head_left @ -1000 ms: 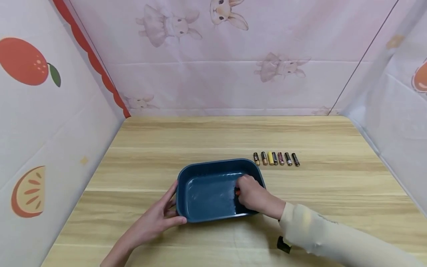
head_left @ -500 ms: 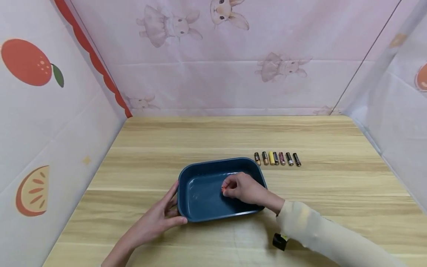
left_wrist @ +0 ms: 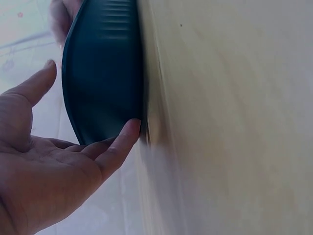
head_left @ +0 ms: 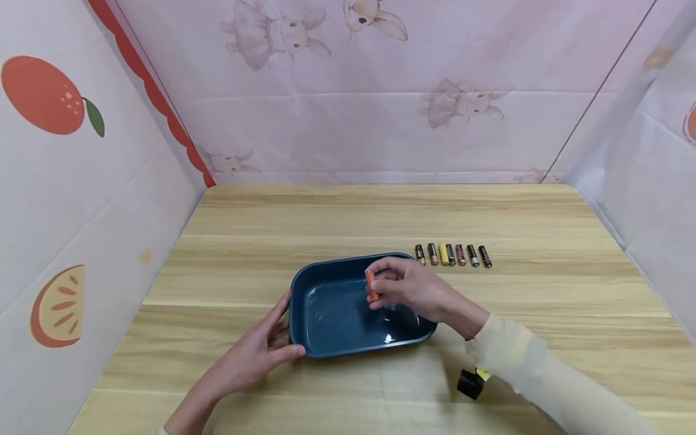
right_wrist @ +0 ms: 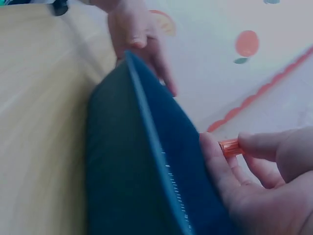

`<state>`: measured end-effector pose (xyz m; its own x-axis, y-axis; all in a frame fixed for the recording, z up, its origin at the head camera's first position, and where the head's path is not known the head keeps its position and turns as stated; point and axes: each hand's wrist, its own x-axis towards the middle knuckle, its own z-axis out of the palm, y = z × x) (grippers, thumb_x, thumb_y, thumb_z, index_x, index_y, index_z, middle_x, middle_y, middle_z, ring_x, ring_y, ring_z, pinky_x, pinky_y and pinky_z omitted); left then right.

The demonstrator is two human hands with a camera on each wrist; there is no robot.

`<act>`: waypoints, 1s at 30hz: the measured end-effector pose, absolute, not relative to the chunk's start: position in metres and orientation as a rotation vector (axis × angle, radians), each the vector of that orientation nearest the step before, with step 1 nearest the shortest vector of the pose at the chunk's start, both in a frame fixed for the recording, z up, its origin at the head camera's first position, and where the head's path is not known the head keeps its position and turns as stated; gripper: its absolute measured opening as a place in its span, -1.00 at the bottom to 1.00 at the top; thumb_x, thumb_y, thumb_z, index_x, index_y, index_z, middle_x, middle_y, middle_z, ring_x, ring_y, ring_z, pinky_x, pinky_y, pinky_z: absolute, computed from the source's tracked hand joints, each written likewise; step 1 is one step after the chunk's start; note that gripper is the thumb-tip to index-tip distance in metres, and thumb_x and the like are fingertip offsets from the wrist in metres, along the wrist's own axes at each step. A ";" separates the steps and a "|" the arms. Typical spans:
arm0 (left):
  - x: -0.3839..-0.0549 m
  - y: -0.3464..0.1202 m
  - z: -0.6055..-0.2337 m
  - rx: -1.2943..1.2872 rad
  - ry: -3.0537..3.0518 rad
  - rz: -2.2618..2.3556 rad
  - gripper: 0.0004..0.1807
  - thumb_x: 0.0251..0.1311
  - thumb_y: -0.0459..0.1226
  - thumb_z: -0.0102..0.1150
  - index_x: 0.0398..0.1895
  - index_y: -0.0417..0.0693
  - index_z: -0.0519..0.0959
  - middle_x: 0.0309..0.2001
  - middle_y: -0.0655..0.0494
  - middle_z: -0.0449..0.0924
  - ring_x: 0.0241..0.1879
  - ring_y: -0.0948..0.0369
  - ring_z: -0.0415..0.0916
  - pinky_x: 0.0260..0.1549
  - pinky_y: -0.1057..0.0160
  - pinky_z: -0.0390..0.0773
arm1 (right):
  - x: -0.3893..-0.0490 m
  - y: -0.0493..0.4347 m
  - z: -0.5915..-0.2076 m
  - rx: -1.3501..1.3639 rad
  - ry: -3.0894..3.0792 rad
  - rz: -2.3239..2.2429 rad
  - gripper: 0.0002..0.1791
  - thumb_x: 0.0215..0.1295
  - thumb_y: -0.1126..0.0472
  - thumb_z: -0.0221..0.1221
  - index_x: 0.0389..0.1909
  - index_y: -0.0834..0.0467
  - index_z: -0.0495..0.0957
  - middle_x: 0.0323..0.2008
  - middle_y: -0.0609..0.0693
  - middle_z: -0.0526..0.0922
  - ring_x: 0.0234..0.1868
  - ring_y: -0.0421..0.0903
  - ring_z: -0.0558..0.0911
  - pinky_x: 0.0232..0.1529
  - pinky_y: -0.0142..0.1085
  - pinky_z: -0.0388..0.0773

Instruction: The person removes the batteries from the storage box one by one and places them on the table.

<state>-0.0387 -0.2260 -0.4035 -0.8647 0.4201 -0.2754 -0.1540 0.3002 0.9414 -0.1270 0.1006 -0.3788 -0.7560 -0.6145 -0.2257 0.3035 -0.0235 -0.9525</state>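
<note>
A dark blue rectangular tub [head_left: 337,350] stands on the wooden table. My left hand [head_left: 252,359] rests against its left end, fingers spread along the wall and thumb by the near corner. In the left wrist view, fingertips [left_wrist: 129,129] touch the tub wall and the palm is turned up. My right hand [head_left: 415,290] is over the tub's right half, pinching a small orange battery [head_left: 372,286] between thumb and fingers. The right wrist view shows the orange battery [right_wrist: 231,147] held above the rim, its ends partly covered by fingers.
A row of several batteries [head_left: 451,255] lies just beyond the tub's far right corner. A black object with a yellow part [head_left: 470,384] is under the right sleeve, partly hidden. Printed cloth walls [head_left: 359,133] border the table [head_left: 217,217] at the back and sides.
My right hand has lifted up and away from the tub's floor, bringing the orange battery with it, now plainly visible. The left hand and tub have stayed in place.
</note>
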 end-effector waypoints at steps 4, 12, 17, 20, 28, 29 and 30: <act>-0.040 -0.224 -0.402 0.207 2.139 1.576 0.07 0.39 -0.25 0.33 0.70 0.05 -0.24 0.67 -0.10 -0.28 0.49 -0.18 0.20 0.21 0.23 0.54 | -0.131 0.112 -0.370 -0.265 1.608 -1.890 -0.66 0.47 0.47 0.14 0.20 0.47 0.44 -0.09 0.26 0.64 -0.15 -0.01 0.73 0.10 -0.07 0.68; -0.041 -0.217 -0.400 0.125 2.151 1.583 0.08 0.36 -0.33 0.34 0.70 0.01 -0.22 0.67 -0.13 -0.25 0.47 -0.18 0.25 0.18 0.24 0.56 | -0.138 0.131 -0.357 -0.214 1.625 -1.938 -0.71 0.49 0.46 0.12 0.15 0.47 0.51 0.04 0.25 0.49 -0.11 -0.02 0.69 0.11 -0.21 0.68; -0.042 -0.215 -0.398 0.091 2.159 1.579 0.10 0.34 -0.34 0.36 0.70 0.02 -0.22 0.67 -0.16 -0.24 0.45 -0.19 0.28 0.17 0.24 0.57 | -0.139 0.147 -0.352 -0.258 1.647 -1.967 -0.84 0.51 0.40 0.14 0.01 0.27 0.61 -0.03 0.19 0.55 -0.09 -0.01 0.69 0.12 -0.20 0.67; -0.043 -0.214 -0.398 0.083 2.166 1.568 0.10 0.33 -0.35 0.36 0.70 0.01 -0.21 0.66 -0.15 -0.23 0.43 -0.18 0.31 0.17 0.25 0.57 | -0.140 0.158 -0.347 -0.286 1.685 -1.968 -0.86 0.53 0.37 0.15 -0.01 0.21 0.62 -0.07 0.17 0.57 -0.10 -0.01 0.69 0.10 -0.20 0.68; -0.044 -0.216 -0.396 0.101 2.175 1.546 0.10 0.33 -0.31 0.37 0.70 0.00 -0.21 0.66 -0.18 -0.19 0.41 -0.18 0.35 0.17 0.24 0.57 | -0.141 0.189 -0.333 -0.312 1.740 -2.009 -0.82 0.55 0.36 0.12 0.06 0.21 0.61 -0.10 0.16 0.63 -0.13 -0.01 0.70 0.05 -0.23 0.69; -0.044 -0.216 -0.396 0.111 2.177 1.545 0.10 0.33 -0.31 0.37 0.70 -0.02 -0.21 0.65 -0.20 -0.19 0.39 -0.18 0.37 0.16 0.23 0.58 | -0.141 0.192 -0.331 -0.320 1.730 -2.023 -0.81 0.55 0.37 0.11 0.04 0.19 0.62 -0.11 0.15 0.63 -0.13 -0.02 0.70 0.04 -0.23 0.69; -0.044 -0.217 -0.395 0.115 2.180 1.544 0.10 0.34 -0.31 0.37 0.70 -0.02 -0.22 0.65 -0.21 -0.18 0.39 -0.19 0.38 0.16 0.23 0.58 | -0.141 0.196 -0.330 -0.328 1.715 -2.038 -0.81 0.55 0.39 0.10 0.04 0.19 0.63 -0.12 0.13 0.63 -0.14 -0.04 0.70 0.03 -0.24 0.69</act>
